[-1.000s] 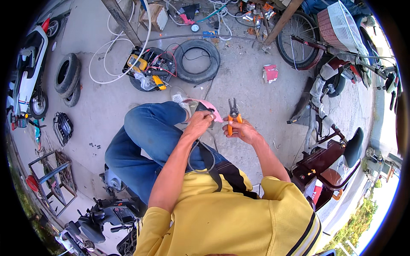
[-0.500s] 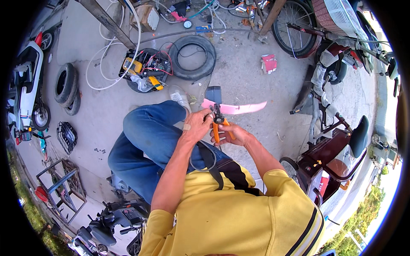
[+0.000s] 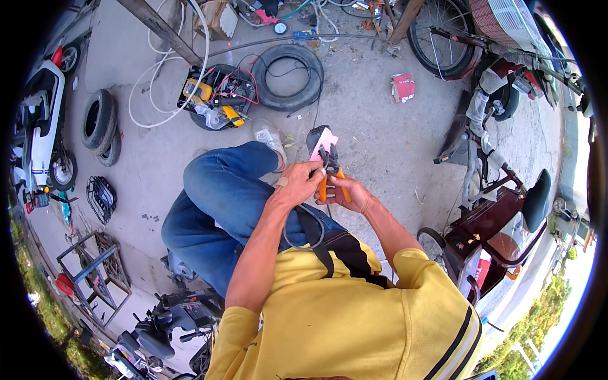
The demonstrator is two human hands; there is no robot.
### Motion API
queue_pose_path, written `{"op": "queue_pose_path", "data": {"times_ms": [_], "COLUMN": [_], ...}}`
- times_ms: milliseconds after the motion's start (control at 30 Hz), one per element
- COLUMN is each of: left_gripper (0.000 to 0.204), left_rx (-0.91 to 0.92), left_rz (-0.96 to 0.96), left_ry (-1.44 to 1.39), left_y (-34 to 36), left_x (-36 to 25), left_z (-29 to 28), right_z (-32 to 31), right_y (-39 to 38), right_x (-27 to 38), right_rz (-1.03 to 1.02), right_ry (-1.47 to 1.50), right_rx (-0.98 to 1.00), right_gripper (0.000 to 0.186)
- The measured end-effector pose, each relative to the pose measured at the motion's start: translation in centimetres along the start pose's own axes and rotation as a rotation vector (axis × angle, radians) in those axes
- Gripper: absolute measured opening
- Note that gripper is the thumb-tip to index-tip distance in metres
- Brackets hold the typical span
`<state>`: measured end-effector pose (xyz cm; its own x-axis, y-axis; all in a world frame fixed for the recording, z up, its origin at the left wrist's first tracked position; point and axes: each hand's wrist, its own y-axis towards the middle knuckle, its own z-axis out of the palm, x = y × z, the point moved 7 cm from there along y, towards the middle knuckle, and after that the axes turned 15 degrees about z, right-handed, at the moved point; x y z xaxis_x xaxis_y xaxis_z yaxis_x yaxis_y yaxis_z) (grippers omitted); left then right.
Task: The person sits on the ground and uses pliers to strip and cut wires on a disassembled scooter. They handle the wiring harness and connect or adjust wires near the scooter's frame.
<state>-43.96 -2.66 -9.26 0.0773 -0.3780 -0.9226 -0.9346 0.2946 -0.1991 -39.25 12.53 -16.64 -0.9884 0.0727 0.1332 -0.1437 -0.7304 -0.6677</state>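
Note:
My right hand (image 3: 353,192) is closed around a pair of orange-handled pliers (image 3: 335,180), whose dark jaws point away from me. Fingers of my left hand (image 3: 299,182) are pinched beside the jaws on what looks like the end of a grey cable (image 3: 290,235), though the fingertips partly hide it. The cable loops down over my lap. Just beyond the jaws is a pink strip (image 3: 325,140), seen partly behind the tool. Behind the strip lies a black box-like piece (image 3: 313,135) on the ground, partly covered by it.
Ahead lies a tire (image 3: 288,102), with a tray of tools (image 3: 218,95) and a yellow meter (image 3: 201,92) left of it. White hose (image 3: 135,104) coils nearby. A maroon vehicle (image 3: 472,225) stands right, a bicycle wheel (image 3: 441,63) far right, and two stacked tires (image 3: 99,123) left.
The pink strip, stretched out to the right before, now looks shorter and points away from me. Both hands and the pliers have shifted slightly right and nearer to me.

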Motion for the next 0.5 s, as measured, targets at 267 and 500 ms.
{"op": "queue_pose_path", "data": {"times_ms": [267,500], "left_gripper": [0.034,0.032], "left_rx": [0.037,-0.077], "left_rz": [-0.074,-0.018], "left_ry": [0.141,0.012], "left_y": [0.1,-0.3], "left_x": [-0.3,1.1], "left_z": [-0.1,-0.3], "right_z": [-0.6,-2.5], "right_y": [0.0,-2.6], "right_x": [1.3,-0.2], "right_rz": [-0.141,0.198], "right_ry": [-0.195,-0.381], "right_rx": [-0.163,-0.179], "right_gripper": [0.043,0.053]}}
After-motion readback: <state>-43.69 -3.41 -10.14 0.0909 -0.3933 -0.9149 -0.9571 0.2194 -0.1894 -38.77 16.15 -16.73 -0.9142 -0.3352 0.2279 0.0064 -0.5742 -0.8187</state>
